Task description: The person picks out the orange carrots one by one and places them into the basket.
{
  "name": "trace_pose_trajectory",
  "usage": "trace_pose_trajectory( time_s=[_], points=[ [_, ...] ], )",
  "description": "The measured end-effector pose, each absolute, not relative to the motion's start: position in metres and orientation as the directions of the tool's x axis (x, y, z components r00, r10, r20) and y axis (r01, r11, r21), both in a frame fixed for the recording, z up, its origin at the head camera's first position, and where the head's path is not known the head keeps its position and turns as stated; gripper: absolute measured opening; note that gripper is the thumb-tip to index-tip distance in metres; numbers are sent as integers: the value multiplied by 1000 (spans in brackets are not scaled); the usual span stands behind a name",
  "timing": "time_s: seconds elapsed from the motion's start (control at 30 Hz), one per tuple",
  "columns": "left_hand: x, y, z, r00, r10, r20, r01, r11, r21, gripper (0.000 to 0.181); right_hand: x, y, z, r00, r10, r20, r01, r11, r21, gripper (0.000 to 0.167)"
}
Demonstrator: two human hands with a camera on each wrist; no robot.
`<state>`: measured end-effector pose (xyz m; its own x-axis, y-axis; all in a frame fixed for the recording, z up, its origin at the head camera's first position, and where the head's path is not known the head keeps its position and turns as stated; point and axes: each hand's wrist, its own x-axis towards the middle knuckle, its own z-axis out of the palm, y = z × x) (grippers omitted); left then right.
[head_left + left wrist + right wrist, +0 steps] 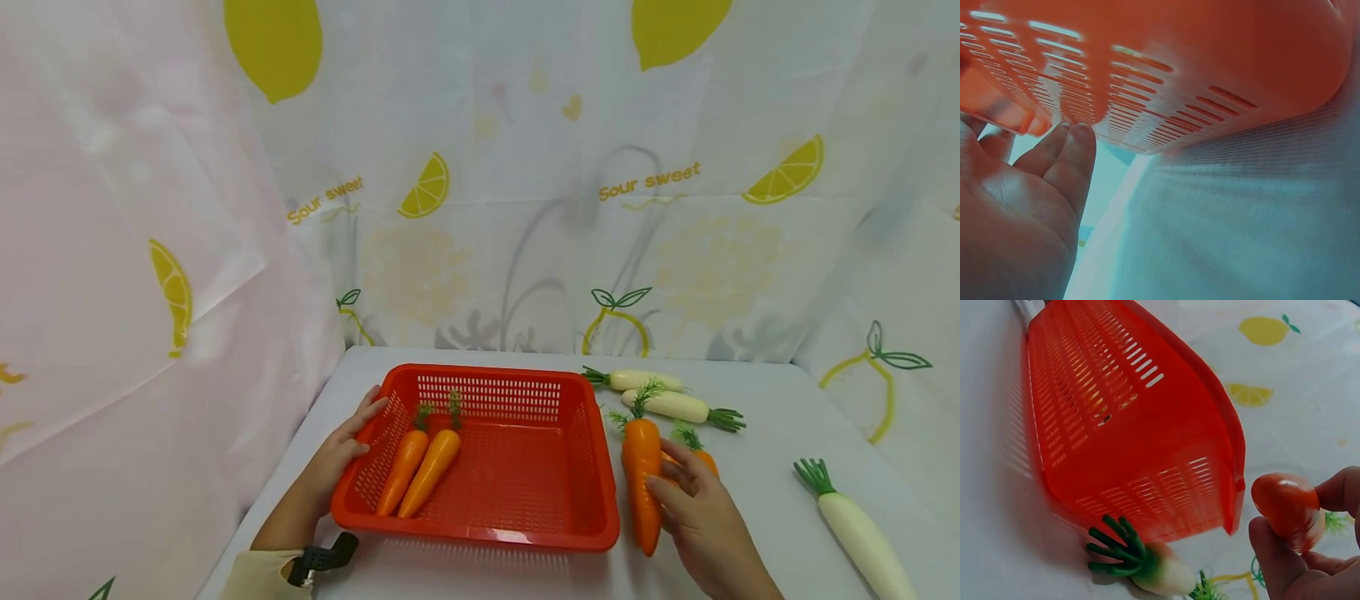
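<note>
Red plastic makes up the basket [480, 535], and just beside its right wall, outside it, is an orange carrot [639, 485] in the grasp of the right hand [707, 518]. Thumb and fingers pinch it from its right side, so the carrot lies between that hand and the basket, with the wall to its left. Its long axis runs roughly along that wall, leafy end away from the person, bare tip toward them; whether the tip touches the table [780, 467] I cannot tell.

The left hand [339, 457] is farther off, at the basket's opposite side, its fingers extended against the rim and outer wall, not clenched. Inside, near that side, two carrots [433, 472] lie next to each other, tops away from the person.

Beyond the right hand, more orange shows, partly hidden. Two radishes [666, 405] lie past the basket's far right corner; a third radish [858, 533] lies well to the right.
</note>
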<state>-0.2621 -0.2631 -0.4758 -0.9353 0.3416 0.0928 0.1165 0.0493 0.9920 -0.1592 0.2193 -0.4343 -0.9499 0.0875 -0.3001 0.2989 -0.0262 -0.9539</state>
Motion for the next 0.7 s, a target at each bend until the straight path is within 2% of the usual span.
trace_pose_trajectory(
  time_s=[0.37, 0.7],
  points=[
    [-262, -264, -477, -928, 355, 109, 124, 20, 992, 78, -161, 203, -427, -965, 71, -254, 250, -60, -966, 73],
    [-263, -264, -477, -925, 362, 119, 137, 25, 990, 78, -165, 195, -420, -966, 100, -240, 240, -12, -971, 72]
  ],
)
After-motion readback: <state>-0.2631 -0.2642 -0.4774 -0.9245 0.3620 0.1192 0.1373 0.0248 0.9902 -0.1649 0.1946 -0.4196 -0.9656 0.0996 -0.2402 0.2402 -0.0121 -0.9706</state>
